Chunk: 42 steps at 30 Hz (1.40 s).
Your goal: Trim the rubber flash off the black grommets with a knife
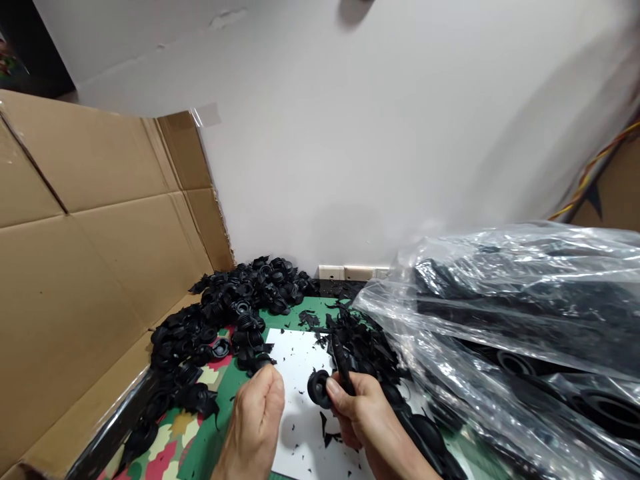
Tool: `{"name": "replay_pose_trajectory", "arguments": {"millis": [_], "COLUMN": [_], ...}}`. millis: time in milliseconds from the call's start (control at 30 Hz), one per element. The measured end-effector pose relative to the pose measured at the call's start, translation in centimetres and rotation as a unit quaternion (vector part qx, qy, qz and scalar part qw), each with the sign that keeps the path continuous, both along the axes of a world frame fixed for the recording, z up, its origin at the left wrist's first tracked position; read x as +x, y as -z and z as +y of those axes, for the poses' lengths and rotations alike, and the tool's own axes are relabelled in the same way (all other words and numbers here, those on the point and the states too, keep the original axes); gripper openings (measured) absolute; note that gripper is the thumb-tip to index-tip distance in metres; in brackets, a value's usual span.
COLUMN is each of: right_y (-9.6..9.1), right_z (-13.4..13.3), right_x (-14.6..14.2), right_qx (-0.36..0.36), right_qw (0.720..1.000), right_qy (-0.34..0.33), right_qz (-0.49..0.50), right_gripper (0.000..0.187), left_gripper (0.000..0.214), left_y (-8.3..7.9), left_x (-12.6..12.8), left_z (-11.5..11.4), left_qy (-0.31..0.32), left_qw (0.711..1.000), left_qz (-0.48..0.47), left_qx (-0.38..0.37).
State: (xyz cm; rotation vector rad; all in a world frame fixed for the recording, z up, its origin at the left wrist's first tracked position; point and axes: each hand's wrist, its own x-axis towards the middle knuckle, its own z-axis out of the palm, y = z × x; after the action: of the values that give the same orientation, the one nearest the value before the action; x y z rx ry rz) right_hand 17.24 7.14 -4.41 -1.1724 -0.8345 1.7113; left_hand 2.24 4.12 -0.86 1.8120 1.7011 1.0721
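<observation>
My right hand (pixel 367 417) is closed, its thumb and fingers pinching a round black rubber bushing (pixel 319 389) with a hole in its middle. A slim black pen-shaped tool (pixel 341 360) also sits in that hand, pointing up and away; its exact kind I cannot tell. My left hand (pixel 254 417) is curled into a fist to the left of the bushing, apart from it. Whatever is inside the fist, if anything, is hidden. Under both hands lies a white sheet (pixel 295 360) scattered with small black scraps (pixel 327 437).
Many ribbed black rubber pieces (pixel 243 293) are heaped at the left and back. Thin black trimmings (pixel 365 340) pile up right of the sheet. A clear plastic bag (pixel 500 267) of black parts fills the right. A cardboard wall (pixel 110 220) stands left, over a green mat (pixel 213 433).
</observation>
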Motion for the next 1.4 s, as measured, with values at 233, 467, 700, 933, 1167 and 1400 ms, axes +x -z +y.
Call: {"name": "replay_pose_trajectory", "arguments": {"millis": [233, 467, 700, 933, 1167, 1400], "right_y": [-0.5, -0.3, 0.5, -1.2, 0.0, 0.8], "right_z": [-0.2, -0.3, -0.5, -1.4, -1.2, -1.1], "right_x": [0.2, -0.3, -0.2, 0.4, -0.5, -0.3], "right_qx": [0.007, 0.011, 0.072, 0.182, 0.11, 0.038], "right_qw": [0.999, 0.999, 0.997, 0.978, 0.994, 0.996], "right_qy": [-0.014, -0.033, -0.013, -0.013, -0.025, -0.021], "right_qz": [0.029, 0.038, -0.026, -0.106, -0.013, 0.076], "right_gripper": [0.041, 0.048, 0.042, 0.039, 0.042, 0.045], "left_gripper": [0.02, 0.042, 0.028, 0.033, 0.03, 0.022], "left_y": [1.6, 2.8, 3.1, 4.2, 3.4, 4.7], "left_x": [-0.5, 0.0, 1.3, 0.3, 1.6, 1.7], "left_z": [0.6, 0.4, -0.3, -0.5, -0.8, -0.6], "left_qy": [-0.015, 0.086, 0.011, -0.011, -0.006, -0.069], "left_qw": [0.987, 0.943, 0.954, 0.967, 0.949, 0.9], "left_qz": [-0.157, -0.312, -0.301, -0.253, -0.312, -0.431], "left_qx": [-0.033, -0.078, -0.009, -0.02, 0.032, 0.001]}}
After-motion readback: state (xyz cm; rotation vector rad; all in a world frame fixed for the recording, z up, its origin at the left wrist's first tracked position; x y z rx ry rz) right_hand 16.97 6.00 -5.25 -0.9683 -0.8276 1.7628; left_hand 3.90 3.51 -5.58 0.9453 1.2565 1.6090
